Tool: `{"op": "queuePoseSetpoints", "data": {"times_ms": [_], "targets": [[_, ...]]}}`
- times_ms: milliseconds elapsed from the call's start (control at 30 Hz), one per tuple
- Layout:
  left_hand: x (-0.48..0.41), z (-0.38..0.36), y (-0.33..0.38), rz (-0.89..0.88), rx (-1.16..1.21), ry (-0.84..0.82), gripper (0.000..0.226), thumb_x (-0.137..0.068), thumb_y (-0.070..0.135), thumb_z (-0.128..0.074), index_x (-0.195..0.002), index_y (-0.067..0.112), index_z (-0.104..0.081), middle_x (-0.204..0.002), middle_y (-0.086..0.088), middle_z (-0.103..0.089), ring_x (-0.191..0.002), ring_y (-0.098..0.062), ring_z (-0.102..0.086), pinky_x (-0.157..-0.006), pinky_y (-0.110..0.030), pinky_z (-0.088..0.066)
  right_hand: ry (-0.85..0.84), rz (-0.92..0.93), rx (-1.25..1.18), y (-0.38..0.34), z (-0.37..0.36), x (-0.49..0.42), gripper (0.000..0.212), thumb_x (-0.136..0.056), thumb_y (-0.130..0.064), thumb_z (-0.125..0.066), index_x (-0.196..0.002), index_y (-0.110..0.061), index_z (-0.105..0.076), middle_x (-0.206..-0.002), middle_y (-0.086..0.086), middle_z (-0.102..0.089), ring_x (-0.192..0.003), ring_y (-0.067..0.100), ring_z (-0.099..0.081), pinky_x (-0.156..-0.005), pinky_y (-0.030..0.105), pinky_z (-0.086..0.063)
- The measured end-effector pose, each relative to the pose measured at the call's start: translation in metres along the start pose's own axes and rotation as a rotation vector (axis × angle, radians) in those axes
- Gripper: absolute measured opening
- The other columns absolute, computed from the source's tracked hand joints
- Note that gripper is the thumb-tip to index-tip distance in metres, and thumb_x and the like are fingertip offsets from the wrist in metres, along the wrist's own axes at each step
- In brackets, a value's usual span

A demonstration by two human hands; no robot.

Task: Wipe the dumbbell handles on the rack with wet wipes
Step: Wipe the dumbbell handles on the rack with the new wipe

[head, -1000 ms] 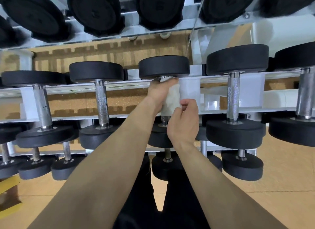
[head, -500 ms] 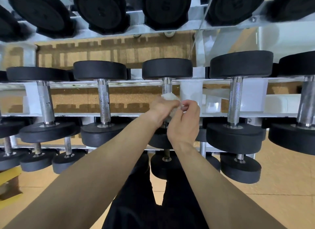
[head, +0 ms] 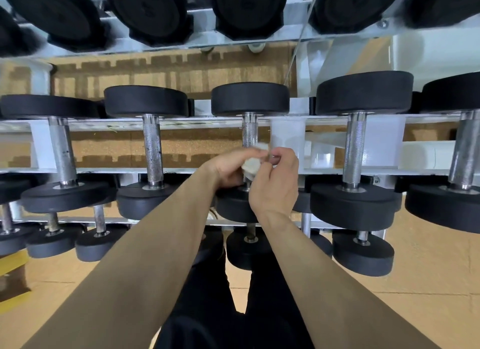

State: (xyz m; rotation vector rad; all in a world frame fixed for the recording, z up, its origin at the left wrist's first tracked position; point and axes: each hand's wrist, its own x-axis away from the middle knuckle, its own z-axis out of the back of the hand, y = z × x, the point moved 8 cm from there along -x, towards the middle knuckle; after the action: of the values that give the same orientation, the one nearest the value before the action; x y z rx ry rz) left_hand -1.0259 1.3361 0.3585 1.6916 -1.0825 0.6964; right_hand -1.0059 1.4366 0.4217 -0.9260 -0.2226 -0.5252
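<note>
Head view, wet wipe (head: 251, 165) pinched by left hand (head: 228, 170) and right hand (head: 275, 189), at handle (head: 250, 132)

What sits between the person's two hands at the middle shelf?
Head view: a crumpled white wet wipe sits between the left hand and the right hand, both pinching it, against the lower part of the centre dumbbell handle.

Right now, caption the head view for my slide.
Left hand and right hand hold a wet wipe at a dumbbell handle.
</note>
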Motion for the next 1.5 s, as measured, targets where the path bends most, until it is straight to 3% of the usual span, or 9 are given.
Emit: {"op": "queuePoseSetpoints", "data": {"times_ms": [133,400,633,800,900,1100,1267,1400,1500], "targets": [[0.0,0.008,-0.007,-0.035,-0.24,0.046,0.032,-0.077,0.024,-0.082,-0.1,0.006,-0.069,-0.088,-0.006,-0.071,-0.082,-0.017,-0.067,-0.077,-0.03,-0.053,-0.006,0.015,0.003,0.0,0.0,0.0,0.025,-0.096,-0.014,-0.046,-0.12,-0.02,-0.051,-0.114,-0.006,-0.051,-0.103,0.02,-0.054,-0.092,0.042,-0.047],[0.004,0.011,0.01,-0.124,0.061,0.806,0.019,-0.078,0.008,-0.075,-0.09,0.012,-0.061,-0.069,0.001,-0.063,-0.063,-0.017,-0.059,-0.059,-0.023,-0.05,0.012,0.034,-0.017,0.0,0.003,0.001,0.022,-0.093,-0.015,-0.047,-0.114,-0.024,-0.048,-0.112,-0.008,-0.047,-0.098,0.02,-0.053,-0.089,0.046,-0.048],[-0.003,0.019,0.045,-0.292,0.132,0.699,0.019,-0.079,0.019,-0.082,-0.085,0.016,-0.065,-0.077,0.002,-0.068,-0.078,-0.019,-0.065,-0.083,-0.032,-0.053,0.016,0.036,-0.014,0.003,0.002,-0.001,0.024,-0.094,-0.016,-0.046,-0.117,-0.021,-0.049,-0.113,-0.006,-0.049,-0.099,0.02,-0.053,-0.089,0.043,-0.048],[0.011,0.009,0.003,-0.101,-0.242,0.275,0.033,-0.082,0.041,-0.082,-0.09,0.01,-0.072,-0.082,0.001,-0.076,-0.08,-0.013,-0.072,-0.079,-0.026,-0.058,0.026,0.044,-0.03,0.004,0.002,0.0,0.017,-0.097,-0.019,-0.045,-0.113,-0.023,-0.047,-0.112,-0.006,-0.049,-0.099,0.02,-0.052,-0.086,0.038,-0.044],[0.023,0.008,-0.003,-0.084,-0.568,0.143,0.011,-0.09,0.025,-0.076,-0.088,0.017,-0.068,-0.069,0.015,-0.07,-0.066,0.0,-0.064,-0.069,-0.017,-0.049,0.046,0.049,-0.049,0.005,0.003,0.001,0.02,-0.097,-0.019,-0.044,-0.117,-0.02,-0.049,-0.114,-0.004,-0.05,-0.098,0.022,-0.052,-0.083,0.037,-0.043],[0.05,0.017,0.004,-0.194,-0.936,0.381,0.028,-0.089,0.019,-0.076,-0.115,0.011,-0.069,-0.098,-0.002,-0.069,-0.091,-0.021,-0.062,-0.074,-0.027,-0.041,0.038,0.06,-0.058,0.002,0.004,0.004,0.023,-0.098,-0.021,-0.045,-0.119,-0.019,-0.05,-0.115,-0.001,-0.051,-0.096,0.022,-0.053,-0.079,0.033,-0.039],[0.097,0.038,0.006,-0.341,-0.705,0.674,0.011,-0.095,0.027,-0.069,-0.103,0.022,-0.076,-0.093,0.008,-0.072,-0.087,-0.009,-0.062,-0.067,-0.015,-0.041,-0.017,0.047,-0.02,-0.003,0.005,0.007,0.02,-0.098,-0.023,-0.045,-0.116,-0.018,-0.054,-0.114,-0.001,-0.051,-0.105,0.026,-0.053,-0.089,0.039,-0.044],[0.138,0.034,0.003,-0.457,-0.279,0.595,0.026,-0.091,0.006,-0.068,-0.076,0.027,-0.074,-0.069,0.012,-0.07,-0.07,-0.008,-0.063,-0.065,-0.02,-0.05,-0.037,0.062,-0.05,-0.013,0.016,0.02,0.022,-0.102,-0.021,-0.043,-0.115,-0.019,-0.06,-0.117,0.0,-0.057,-0.111,0.024,-0.052,-0.093,0.035,-0.043],[0.156,0.037,-0.005,-0.434,0.01,0.542,0.025,-0.088,0.004,-0.072,-0.068,0.02,-0.075,-0.069,0.003,-0.07,-0.075,-0.02,-0.064,-0.074,-0.033,-0.052,-0.142,0.075,-0.218,-0.028,0.021,0.044,0.019,-0.104,-0.024,-0.043,-0.106,-0.024,-0.062,-0.104,-0.008,-0.062,-0.099,0.015,-0.059,-0.077,0.014,-0.041]]}}
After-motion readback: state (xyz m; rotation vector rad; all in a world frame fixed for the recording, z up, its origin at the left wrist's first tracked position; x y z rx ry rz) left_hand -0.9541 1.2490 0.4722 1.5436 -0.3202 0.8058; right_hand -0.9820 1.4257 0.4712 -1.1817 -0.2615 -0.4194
